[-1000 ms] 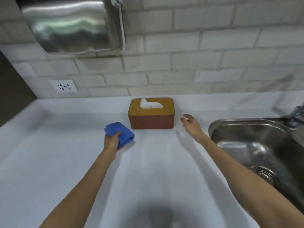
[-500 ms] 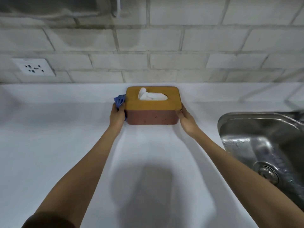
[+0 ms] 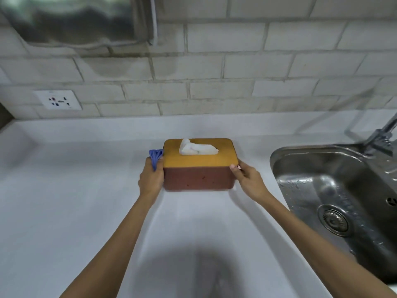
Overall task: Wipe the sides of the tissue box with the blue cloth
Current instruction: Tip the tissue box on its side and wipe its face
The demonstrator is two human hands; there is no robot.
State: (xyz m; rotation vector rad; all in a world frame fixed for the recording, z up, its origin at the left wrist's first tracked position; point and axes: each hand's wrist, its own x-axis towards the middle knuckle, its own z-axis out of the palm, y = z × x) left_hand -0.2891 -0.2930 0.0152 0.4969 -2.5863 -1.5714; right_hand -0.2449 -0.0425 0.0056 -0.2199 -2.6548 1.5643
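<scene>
Head view, read from the left: one white wall socket (image 3: 57, 100) sits low on the tiled wall (image 3: 214, 82), below a single shiny steel dispenser (image 3: 73, 18) at the top corner. On the white counter (image 3: 64, 201) the left hand (image 3: 151, 179) is curled closed around the blue cloth (image 3: 155, 157), pressing it flat against the left end of the tissue box (image 3: 198, 166); only a bunched edge of the cloth shows above the knuckles. The one box stands upright near the back of the counter, with a mustard-yellow lid over a reddish-brown body, and one white tissue (image 3: 196, 147) sticks up through the slot in the lid. The right hand (image 3: 249, 179) is partly open, its fingers laid against the box's right end, bracing it. Both forearms reach forward from the lower edge, converging on the box. Further right, one steel sink (image 3: 300, 160) is sunk into the counter, holding only its round drain strainer (image 3: 334, 220), with one tap (image 3: 384, 134) at its back corner.
</scene>
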